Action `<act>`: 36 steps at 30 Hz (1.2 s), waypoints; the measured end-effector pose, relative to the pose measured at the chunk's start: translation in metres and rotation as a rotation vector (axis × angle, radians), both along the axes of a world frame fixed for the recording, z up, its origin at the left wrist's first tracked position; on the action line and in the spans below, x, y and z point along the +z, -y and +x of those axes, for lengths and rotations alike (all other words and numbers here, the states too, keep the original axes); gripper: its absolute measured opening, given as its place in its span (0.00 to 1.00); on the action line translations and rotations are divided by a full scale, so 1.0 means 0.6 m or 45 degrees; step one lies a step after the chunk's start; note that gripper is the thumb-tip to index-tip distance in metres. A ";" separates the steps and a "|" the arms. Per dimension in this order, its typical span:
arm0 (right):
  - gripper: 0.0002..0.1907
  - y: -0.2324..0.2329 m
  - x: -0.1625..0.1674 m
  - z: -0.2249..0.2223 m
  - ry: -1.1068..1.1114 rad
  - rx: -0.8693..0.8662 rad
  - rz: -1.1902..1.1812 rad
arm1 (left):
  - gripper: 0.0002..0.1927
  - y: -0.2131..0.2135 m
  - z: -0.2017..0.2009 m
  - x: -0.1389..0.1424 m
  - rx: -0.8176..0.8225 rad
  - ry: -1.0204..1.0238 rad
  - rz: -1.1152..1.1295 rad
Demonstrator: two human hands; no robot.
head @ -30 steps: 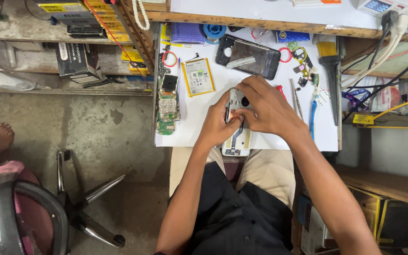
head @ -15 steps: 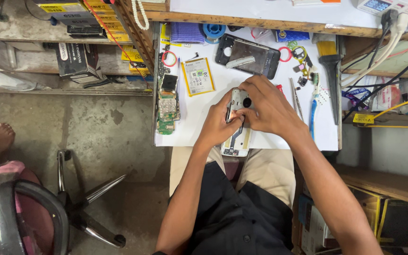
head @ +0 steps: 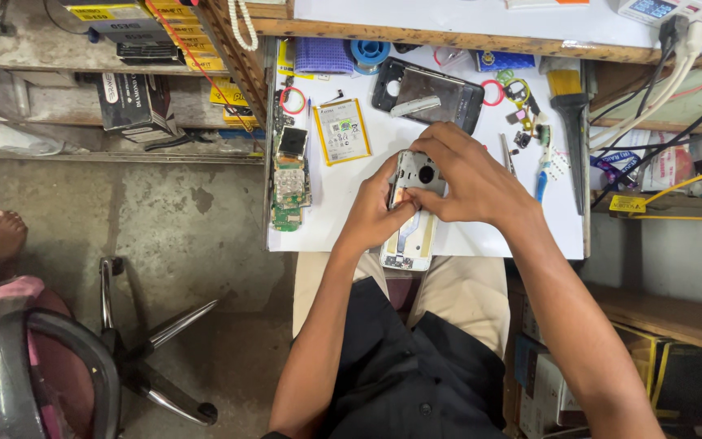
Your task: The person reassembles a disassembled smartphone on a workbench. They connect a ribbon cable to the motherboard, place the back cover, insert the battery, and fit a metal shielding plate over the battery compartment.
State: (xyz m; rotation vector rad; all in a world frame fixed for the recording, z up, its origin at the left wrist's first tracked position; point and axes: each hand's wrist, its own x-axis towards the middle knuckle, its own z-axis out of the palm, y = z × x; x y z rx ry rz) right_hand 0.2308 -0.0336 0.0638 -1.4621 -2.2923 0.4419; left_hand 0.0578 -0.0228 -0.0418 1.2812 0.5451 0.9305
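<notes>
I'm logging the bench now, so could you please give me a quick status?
Left hand and right hand both grip the opened phone. Battery, circuit board lie apart, left. Nothing obstructing.

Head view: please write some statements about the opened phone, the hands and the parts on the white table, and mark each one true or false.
1. Both hands, left hand and right hand, touch the opened phone. True.
2. The green circuit board lies right of the phone. False: it lies left of it.
3. The yellow-framed battery lies flat on the white table, untouched. True.
4. The brush is in the right hand. False: it lies on the table.
</notes>
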 end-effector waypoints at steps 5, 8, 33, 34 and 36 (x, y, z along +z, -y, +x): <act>0.30 0.001 0.012 0.003 -0.012 -0.045 -0.081 | 0.34 -0.002 0.001 -0.002 -0.018 -0.003 -0.083; 0.30 0.005 0.017 0.006 -0.089 -0.096 -0.176 | 0.35 0.003 0.001 -0.005 -0.007 -0.029 -0.142; 0.27 0.071 -0.068 0.069 -0.057 -0.561 0.187 | 0.33 0.004 0.008 -0.014 0.183 0.334 -0.377; 0.27 0.067 -0.068 0.068 0.007 -0.558 0.186 | 0.33 0.004 0.007 -0.013 0.181 0.322 -0.384; 0.27 0.062 -0.068 0.069 0.122 -0.554 0.181 | 0.33 0.005 0.008 -0.012 0.182 0.299 -0.403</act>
